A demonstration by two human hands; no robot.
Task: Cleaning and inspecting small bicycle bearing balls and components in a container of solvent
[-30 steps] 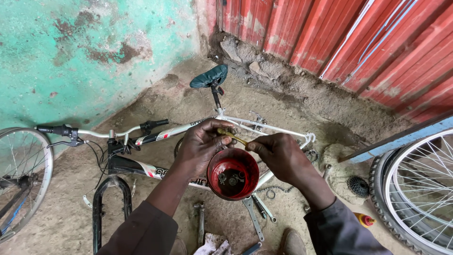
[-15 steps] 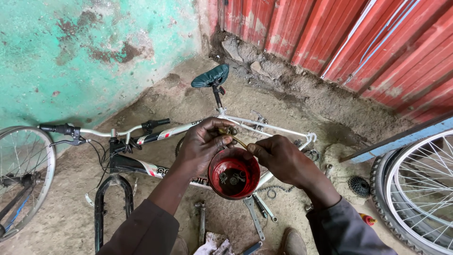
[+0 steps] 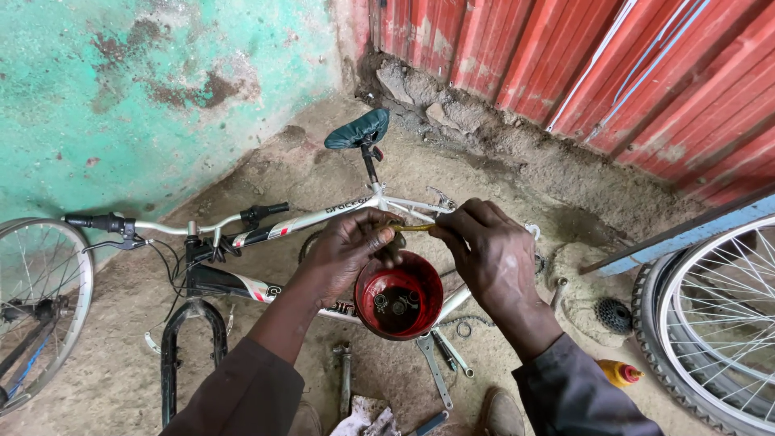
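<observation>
Red tub (image 3: 399,300), small metal bits inside, held above the bike frame (image 3: 323,220) lying on the dirt floor. Left hand (image 3: 349,250) cups its rim, fingers curled. Right hand (image 3: 484,250), bent over, pinches a thin yellowish strip (image 3: 413,228) w/ left fingertips.

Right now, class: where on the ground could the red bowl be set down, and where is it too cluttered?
Bare dirt lies between the saddle and the green wall, and below the red metal sheeting. It is crowded under the hands, left and right, holding the red bowl: wrenches, bike frame, cassette.
</observation>
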